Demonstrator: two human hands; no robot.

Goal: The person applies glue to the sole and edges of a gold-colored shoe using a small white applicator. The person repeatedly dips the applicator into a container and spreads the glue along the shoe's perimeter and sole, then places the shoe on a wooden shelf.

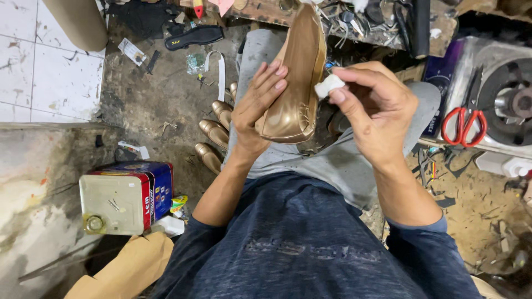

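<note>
I sit with a gold-coloured shoe [296, 83] resting over my lap, its rounded end toward me. My left hand [257, 108] grips it from the left side, fingers curled over the upper. My right hand [374, 113] is just right of the shoe and pinches a small white wad [328, 86] between thumb and fingers, touching the shoe's right edge.
Several more gold shoes [217, 135] lie on the dirty floor at my left knee. A square metal can [124, 196] stands at the lower left. Red-handled scissors [464, 124] lie on a machine at the right. A cluttered workbench [382, 25] is ahead, and a black sole [194, 37] beside it.
</note>
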